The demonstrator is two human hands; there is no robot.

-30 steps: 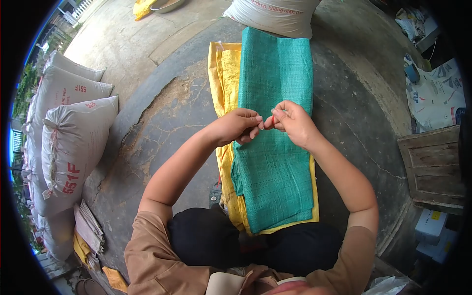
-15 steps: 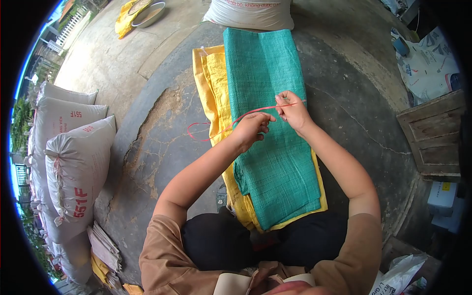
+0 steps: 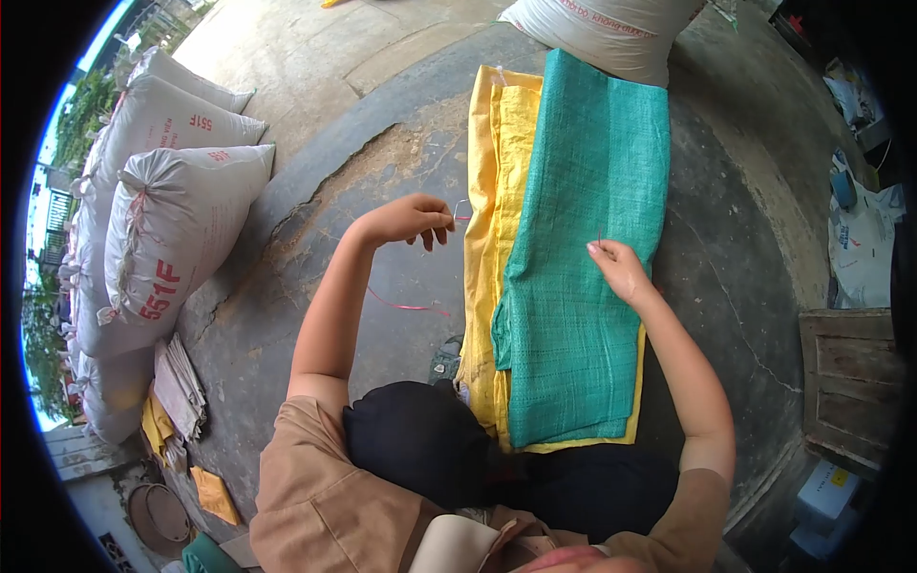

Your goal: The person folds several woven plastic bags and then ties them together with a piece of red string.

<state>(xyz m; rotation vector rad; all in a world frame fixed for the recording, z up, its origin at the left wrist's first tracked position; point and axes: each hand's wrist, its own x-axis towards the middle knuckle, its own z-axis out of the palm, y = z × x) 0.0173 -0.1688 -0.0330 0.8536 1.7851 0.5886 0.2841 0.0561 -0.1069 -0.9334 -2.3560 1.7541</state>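
Observation:
A folded green woven sack point(image 3: 587, 248) lies on top of a folded yellow sack point(image 3: 484, 239) on the floor between my knees and a full white sack. Left of the yellow sack, my left hand point(image 3: 413, 220) is raised with its fingers curled, a pinkish-red string point(image 3: 406, 307) hanging below it and a bit of it showing beside the fingertips. Above the green sack, my right hand point(image 3: 619, 267) is closed in a pinch on a short, thin end that looks like string.
Stacked full white sacks point(image 3: 181, 234) stand at the left. Another full white sack point(image 3: 602, 31) is beyond the green one. A wooden panel point(image 3: 845, 382) and a white box point(image 3: 826, 487) are at the right; flat folded sacks point(image 3: 179, 387) lie at the lower left.
My hands have moved apart, the left one off the green sack to beyond the yellow sack's left edge. The string no longer visibly stretches between them. The view has shifted left.

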